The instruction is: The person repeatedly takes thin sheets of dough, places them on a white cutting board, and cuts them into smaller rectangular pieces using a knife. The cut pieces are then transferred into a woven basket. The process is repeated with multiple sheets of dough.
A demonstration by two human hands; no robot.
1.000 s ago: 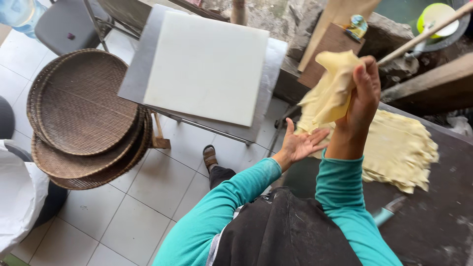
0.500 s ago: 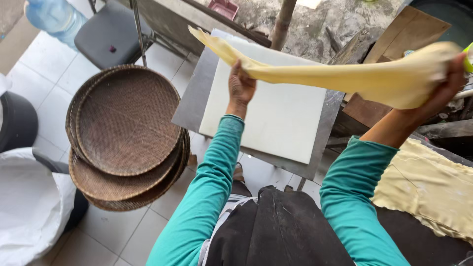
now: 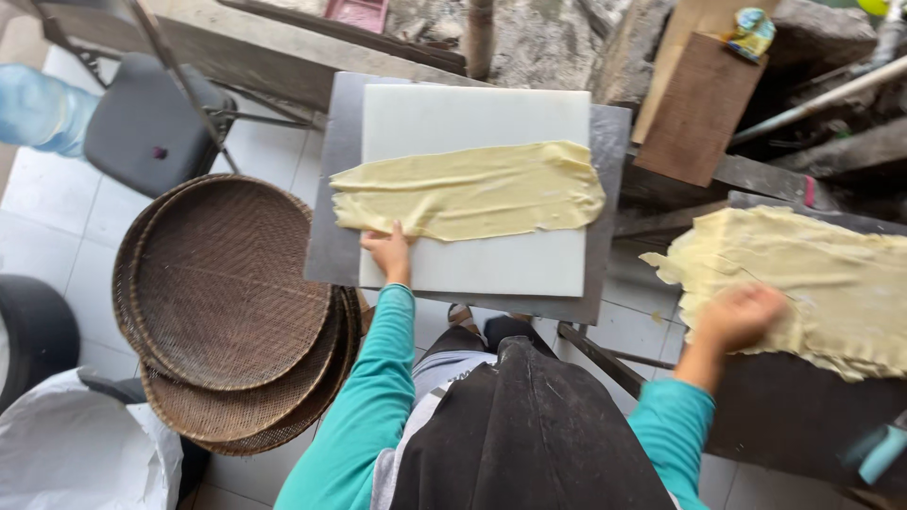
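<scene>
Teal sleeves and a dark apron (image 3: pixel 529 434) filled the near edge of the view. The left arm reached forward, and the left hand (image 3: pixel 387 253) lay palm down with fingers close together, pressing the near left corner of a pale yellow dough sheet (image 3: pixel 468 191). That sheet lay stretched flat across a white cutting board (image 3: pixel 472 260), running from its left edge almost to its right edge. The board sat on a grey metal tray (image 3: pixel 331 255).

The right arm extended out to the side. The right hand (image 3: pixel 737 316) was blurred over the near edge of a second, crumpled dough sheet (image 3: pixel 822 283) on a dark surface (image 3: pixel 794 416); whether its fingers were spread or gripping could not be told.

Half a second before, both hands had held the first sheet stretched in the air above the board; now it rested on the board, and the right hand had left it.

Left of the tray, stacked round woven trays (image 3: pixel 227 302) leaned over the tiled floor (image 3: pixel 57 236). Farther off stood a grey chair (image 3: pixel 151 132) and a brown wooden board (image 3: pixel 699 109).
</scene>
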